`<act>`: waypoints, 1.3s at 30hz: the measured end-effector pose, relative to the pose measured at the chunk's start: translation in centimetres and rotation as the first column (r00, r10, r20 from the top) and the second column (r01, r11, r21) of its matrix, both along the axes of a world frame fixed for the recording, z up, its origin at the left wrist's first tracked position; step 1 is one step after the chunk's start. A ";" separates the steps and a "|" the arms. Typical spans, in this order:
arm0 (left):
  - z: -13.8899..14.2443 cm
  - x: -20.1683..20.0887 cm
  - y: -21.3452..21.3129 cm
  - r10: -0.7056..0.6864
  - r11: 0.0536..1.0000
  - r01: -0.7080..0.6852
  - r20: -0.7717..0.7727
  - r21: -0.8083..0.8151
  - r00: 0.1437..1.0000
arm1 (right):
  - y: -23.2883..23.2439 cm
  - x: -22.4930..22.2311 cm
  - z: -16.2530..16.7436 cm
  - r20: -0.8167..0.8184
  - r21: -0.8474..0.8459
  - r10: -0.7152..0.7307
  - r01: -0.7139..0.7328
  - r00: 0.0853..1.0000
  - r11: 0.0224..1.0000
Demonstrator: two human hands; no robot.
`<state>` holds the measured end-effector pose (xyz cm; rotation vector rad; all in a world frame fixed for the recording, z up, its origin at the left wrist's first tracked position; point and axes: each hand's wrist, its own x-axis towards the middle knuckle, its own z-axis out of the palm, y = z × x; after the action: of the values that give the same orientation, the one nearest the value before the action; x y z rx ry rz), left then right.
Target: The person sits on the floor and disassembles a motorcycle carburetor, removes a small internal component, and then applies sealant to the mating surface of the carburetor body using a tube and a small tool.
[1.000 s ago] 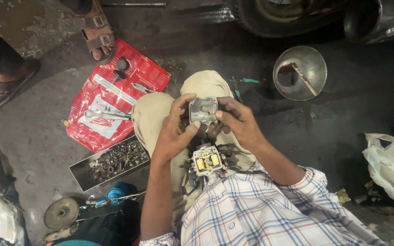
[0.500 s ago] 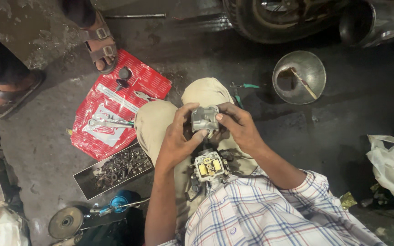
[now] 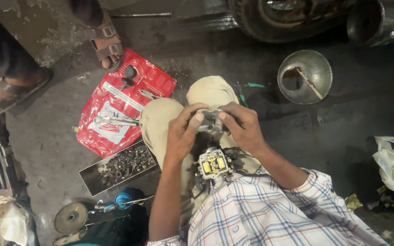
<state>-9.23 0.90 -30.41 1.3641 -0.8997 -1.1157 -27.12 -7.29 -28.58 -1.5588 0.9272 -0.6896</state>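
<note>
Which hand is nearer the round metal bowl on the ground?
Right. The right hand grips the small grey metal part from the side facing the round metal bowl; the left hand holds the part's far side, farther from the bowl.
</note>
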 end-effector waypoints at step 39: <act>0.4 -0.4 0.7 0.027 0.997 -0.022 0.062 -0.072 0.998 | -0.3 0.9 1.0 -0.046 -0.271 0.030 -0.041 0.999 0.962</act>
<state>-9.63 1.59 -30.02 1.3541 -0.9575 -1.0172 -26.21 -7.60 -27.56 -1.8333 0.8587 -0.7868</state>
